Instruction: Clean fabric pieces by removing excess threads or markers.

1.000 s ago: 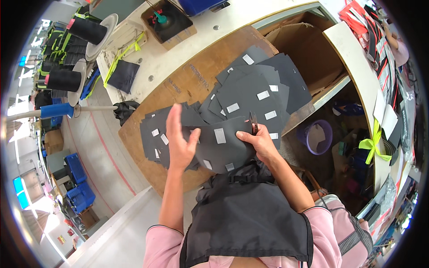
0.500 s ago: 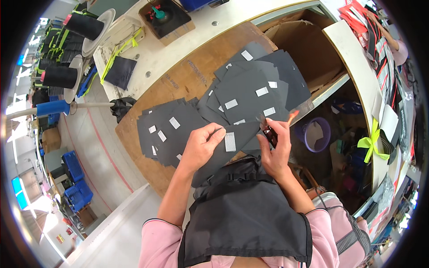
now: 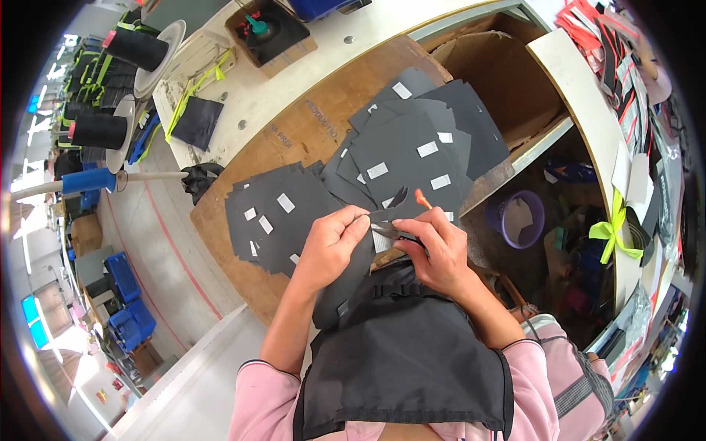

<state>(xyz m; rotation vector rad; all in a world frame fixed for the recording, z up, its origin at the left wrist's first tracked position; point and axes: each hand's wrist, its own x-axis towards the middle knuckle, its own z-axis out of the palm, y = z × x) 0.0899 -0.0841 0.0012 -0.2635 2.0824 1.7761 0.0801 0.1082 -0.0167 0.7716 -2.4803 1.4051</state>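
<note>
The black fabric piece (image 3: 351, 273) hangs in front of your chest, its upper edge pinched between the fingers of your left hand (image 3: 332, 246), its lower end drooping onto the black apron (image 3: 401, 360) you wear. Your right hand (image 3: 440, 246) closes on a small snipping tool with an orange tip (image 3: 421, 198), its point meeting the fabric just beside the white label (image 3: 382, 239) between your two hands. Both hands are pressed together on what they carry, thumbs and forefingers nearly touching across the piece.

Just beyond your hands, two fanned heaps of dark cut pieces (image 3: 401, 151) lie on the brown cardboard sheet (image 3: 323, 117), each piece bearing a small white tag. To your right, under the bench edge, stands a purple bucket (image 3: 518, 219). Farther off, on the pale worktop (image 3: 368, 33), sits an open cardboard box (image 3: 268, 33), and at the far left black thread cones (image 3: 136, 50) stand on round plates.
</note>
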